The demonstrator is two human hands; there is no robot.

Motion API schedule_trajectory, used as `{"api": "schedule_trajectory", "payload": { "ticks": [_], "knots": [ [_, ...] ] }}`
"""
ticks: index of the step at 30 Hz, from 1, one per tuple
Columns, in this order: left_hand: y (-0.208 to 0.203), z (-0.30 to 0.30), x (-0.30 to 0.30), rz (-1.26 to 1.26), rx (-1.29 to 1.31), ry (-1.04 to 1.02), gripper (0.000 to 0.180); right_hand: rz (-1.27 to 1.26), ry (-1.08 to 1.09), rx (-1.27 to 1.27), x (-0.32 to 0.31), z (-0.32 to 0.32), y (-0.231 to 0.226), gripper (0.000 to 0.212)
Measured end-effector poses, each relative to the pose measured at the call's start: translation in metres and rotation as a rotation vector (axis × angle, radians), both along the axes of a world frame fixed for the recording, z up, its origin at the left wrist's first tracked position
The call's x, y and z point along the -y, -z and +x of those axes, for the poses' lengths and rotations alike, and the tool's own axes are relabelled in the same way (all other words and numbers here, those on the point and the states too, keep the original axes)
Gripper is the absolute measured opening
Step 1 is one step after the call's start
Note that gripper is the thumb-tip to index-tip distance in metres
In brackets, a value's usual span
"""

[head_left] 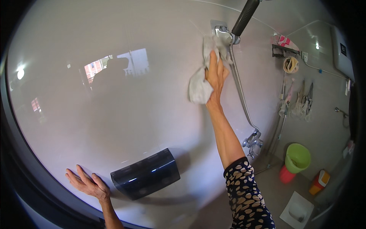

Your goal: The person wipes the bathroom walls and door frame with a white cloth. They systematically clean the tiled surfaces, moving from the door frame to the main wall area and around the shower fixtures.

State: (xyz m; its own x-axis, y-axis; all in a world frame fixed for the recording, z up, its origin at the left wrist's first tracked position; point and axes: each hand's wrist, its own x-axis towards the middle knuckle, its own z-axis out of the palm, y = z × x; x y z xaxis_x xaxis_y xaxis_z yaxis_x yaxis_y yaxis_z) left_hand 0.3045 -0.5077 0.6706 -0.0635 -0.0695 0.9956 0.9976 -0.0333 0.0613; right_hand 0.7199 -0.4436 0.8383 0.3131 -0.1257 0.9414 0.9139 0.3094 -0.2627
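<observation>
My right hand [216,75] presses a whitish cloth [201,86] against the glossy pale wall [164,110], just below the shower holder [225,35]. The cloth is bunched under my fingers, and part of it hangs loose to the left of my wrist. A shower head with a dark handle [246,17] rests in the holder, and its metal hose [237,76] runs down right beside my hand. My left hand [88,184] lies against the wall at the lower left, fingers spread, holding nothing. Right of it sits a dark, shiny wall-mounted box [146,173].
A chrome mixer tap [252,142] sticks out below the hose. At the right are hanging brushes and mops [303,99], a rack [285,50], a green bucket [298,157] above a red one [286,175], an orange bin [319,182] and a squat toilet [297,210].
</observation>
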Motion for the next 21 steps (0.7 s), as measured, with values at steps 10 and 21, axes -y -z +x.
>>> {"api": "schedule_trajectory", "payload": {
  "ticks": [10,21],
  "knots": [
    [-0.002,0.010,-0.002,0.018,-0.004,0.003,0.050,0.120,0.051,-0.189,-0.020,0.007,0.063,0.069],
    [0.000,-0.002,-0.003,0.041,-0.021,0.015,0.050,0.301,-0.207,0.450,0.007,-0.112,0.019,0.054]
  ]
}}
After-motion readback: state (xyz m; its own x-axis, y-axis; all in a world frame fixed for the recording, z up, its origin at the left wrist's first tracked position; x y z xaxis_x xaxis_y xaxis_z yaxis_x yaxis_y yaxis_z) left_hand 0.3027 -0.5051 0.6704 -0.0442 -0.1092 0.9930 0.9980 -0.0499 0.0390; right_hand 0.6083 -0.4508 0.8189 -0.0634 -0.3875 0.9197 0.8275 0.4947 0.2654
